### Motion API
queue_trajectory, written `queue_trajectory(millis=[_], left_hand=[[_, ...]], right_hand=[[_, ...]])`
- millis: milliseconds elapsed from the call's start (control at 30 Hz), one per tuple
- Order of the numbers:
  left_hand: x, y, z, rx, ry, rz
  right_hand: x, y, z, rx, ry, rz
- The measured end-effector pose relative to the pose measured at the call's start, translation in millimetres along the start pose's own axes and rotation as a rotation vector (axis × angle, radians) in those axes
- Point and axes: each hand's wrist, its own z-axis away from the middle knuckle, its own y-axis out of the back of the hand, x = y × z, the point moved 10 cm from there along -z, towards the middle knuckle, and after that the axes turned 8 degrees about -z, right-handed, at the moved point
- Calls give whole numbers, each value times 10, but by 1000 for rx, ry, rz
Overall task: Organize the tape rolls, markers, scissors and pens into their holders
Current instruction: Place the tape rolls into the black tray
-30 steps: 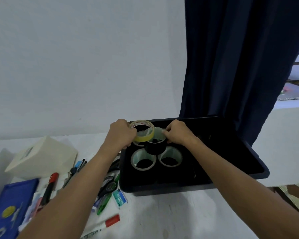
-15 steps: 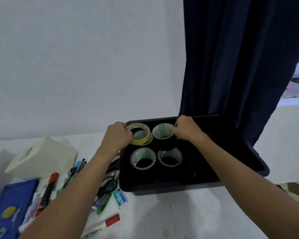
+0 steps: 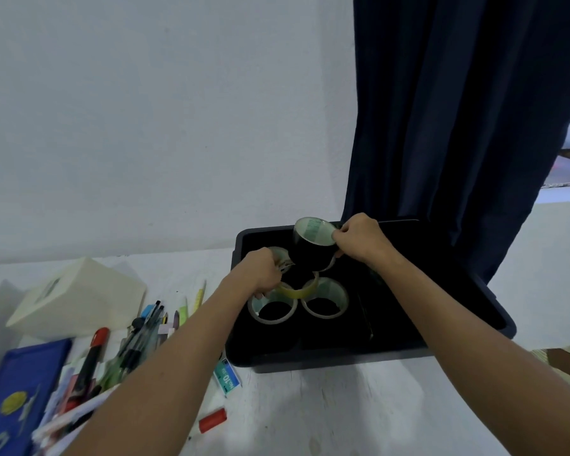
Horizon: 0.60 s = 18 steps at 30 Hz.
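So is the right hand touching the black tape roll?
Touching. In the head view the right hand grips the black tape roll at its rim, fingers pressed against it, holding it tilted above the bin.

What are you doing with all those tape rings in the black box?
A person is sorting tape rolls into a black bin. The right hand holds a black tape roll tilted above the others, and the left hand grips a yellow tape roll. Two clear tape rolls lie flat below. Markers and pens wait on the table.
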Motion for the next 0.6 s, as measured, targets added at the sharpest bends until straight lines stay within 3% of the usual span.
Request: queue_trajectory(millis=[133, 300, 400, 600], left_hand=[[-130, -66, 1, -69, 16, 207], [-288, 256, 93, 98, 53, 459], [-252, 304, 171, 81, 38, 670], [43, 274, 258, 56, -101, 598]], right_hand=[[-47, -88, 41, -38, -4, -17], [-150, -288, 110, -98, 47, -8], [-180, -332, 128, -78, 81, 20], [-221, -336, 174, -81, 129, 67]])
